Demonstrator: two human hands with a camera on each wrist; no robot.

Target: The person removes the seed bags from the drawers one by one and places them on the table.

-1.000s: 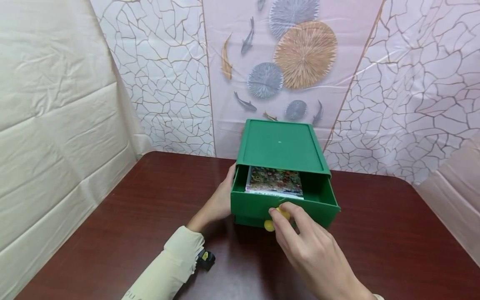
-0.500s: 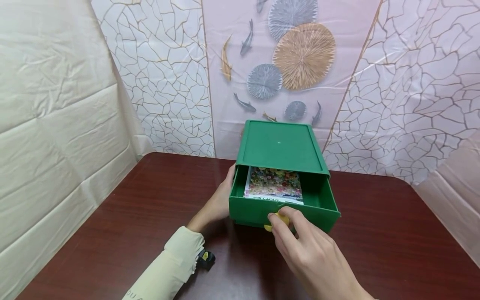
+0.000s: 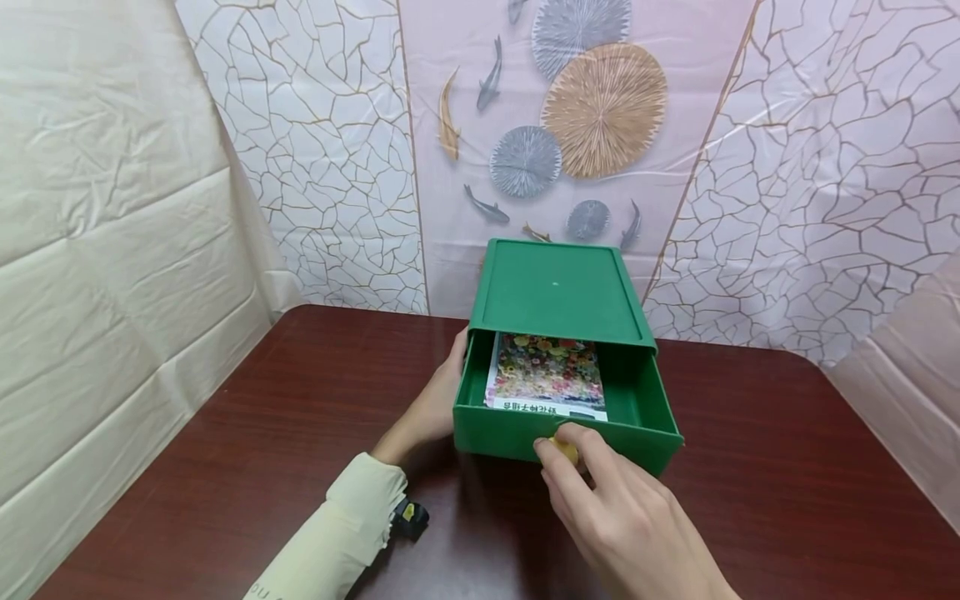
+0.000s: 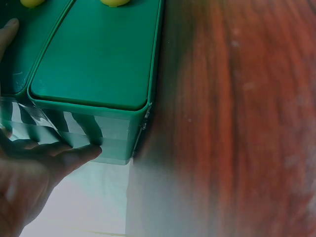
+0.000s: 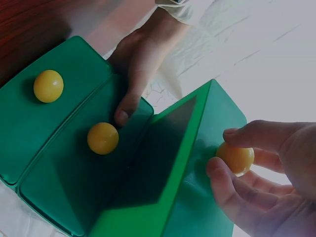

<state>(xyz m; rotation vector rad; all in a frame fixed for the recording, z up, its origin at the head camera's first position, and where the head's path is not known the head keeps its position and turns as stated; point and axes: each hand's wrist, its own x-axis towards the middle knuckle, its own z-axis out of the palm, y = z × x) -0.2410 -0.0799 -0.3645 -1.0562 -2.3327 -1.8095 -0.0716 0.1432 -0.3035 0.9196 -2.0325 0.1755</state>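
Observation:
A green drawer cabinet (image 3: pixel 558 287) stands on the table with its top drawer (image 3: pixel 495 432) pulled out. My right hand (image 3: pixel 622 508) pinches that drawer's round yellow knob (image 5: pixel 237 159) between thumb and fingers. Inside the drawer lies a flat flower-printed packet (image 3: pixel 547 371) with upside-down lettering on a white strip. My left hand (image 3: pixel 433 400) is against the cabinet's left side; in the left wrist view its fingers (image 4: pixel 81 155) lie fairly straight along the side wall. Its thumb (image 5: pixel 127 106) rests on the front of the drawer below. Two lower drawers, each with a yellow knob (image 5: pixel 102 138), are closed.
The dark red-brown table (image 3: pixel 300 400) extends on both sides of the cabinet. Behind it hangs a patterned cloth (image 3: pixel 337 150), with a pale cloth (image 3: pixel 120 208) at the left. A small black device (image 3: pixel 411 518) is at the left wrist.
My right hand has drawn the top drawer further out towards me, and more of the packet now shows. My left hand has stayed at the cabinet's side.

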